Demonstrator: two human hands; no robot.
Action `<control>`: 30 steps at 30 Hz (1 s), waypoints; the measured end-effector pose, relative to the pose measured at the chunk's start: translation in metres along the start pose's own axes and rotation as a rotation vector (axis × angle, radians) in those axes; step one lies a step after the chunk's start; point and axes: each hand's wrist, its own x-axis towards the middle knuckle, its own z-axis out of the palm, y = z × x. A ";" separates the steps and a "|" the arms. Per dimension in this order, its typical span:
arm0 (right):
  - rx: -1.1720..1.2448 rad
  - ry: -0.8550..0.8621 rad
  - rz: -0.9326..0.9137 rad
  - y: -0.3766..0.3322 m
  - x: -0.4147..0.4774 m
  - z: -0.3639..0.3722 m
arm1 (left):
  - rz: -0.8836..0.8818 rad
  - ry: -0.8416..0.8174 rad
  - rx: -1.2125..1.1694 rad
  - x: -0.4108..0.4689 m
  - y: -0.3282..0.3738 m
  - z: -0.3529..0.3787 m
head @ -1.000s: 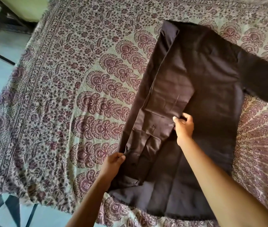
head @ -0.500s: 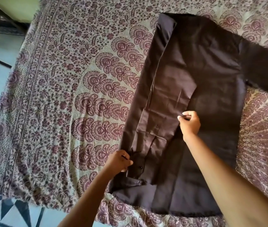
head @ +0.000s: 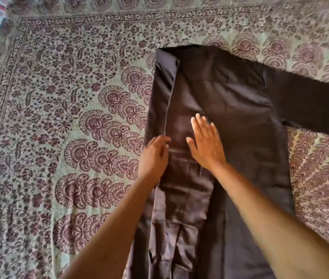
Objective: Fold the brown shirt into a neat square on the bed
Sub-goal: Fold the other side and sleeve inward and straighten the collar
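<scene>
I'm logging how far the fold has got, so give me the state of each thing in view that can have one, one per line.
Shirt: flat on the bed, left side folded inward, not yet square.
Right sleeve: unfolded, stretched out sideways.
Left hand: on the folded edge, fingers curled, grip unclear.
Right hand: open, flat on the folded panel.
Bedspread: spread flat under the shirt.

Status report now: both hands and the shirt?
Left hand and right hand flat on brown shirt. Left side folded in; right sleeve still spread. Nothing obstructing.
</scene>
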 end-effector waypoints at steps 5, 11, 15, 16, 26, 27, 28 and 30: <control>-0.069 0.021 0.207 0.051 0.029 0.014 | 0.212 -0.069 0.207 0.127 0.009 0.030; -0.125 0.133 0.359 0.071 0.042 0.016 | 0.287 -0.183 0.490 0.243 0.010 0.050; -0.106 0.211 0.385 0.056 0.063 0.005 | 0.317 -0.096 0.519 0.258 0.006 0.063; -0.091 0.232 0.330 0.048 0.072 0.003 | 0.321 -0.083 0.526 0.259 0.004 0.065; -0.039 0.088 0.052 0.021 0.099 0.032 | 0.521 -0.187 0.737 0.273 -0.016 0.040; -0.036 0.073 0.036 0.022 0.098 0.030 | 0.497 -0.208 0.738 0.274 -0.013 0.039; -0.031 0.062 0.021 0.023 0.096 0.029 | 0.474 -0.221 0.737 0.274 -0.009 0.039; -0.030 0.049 -0.005 0.028 0.086 0.026 | 0.441 -0.203 0.733 0.268 0.001 0.036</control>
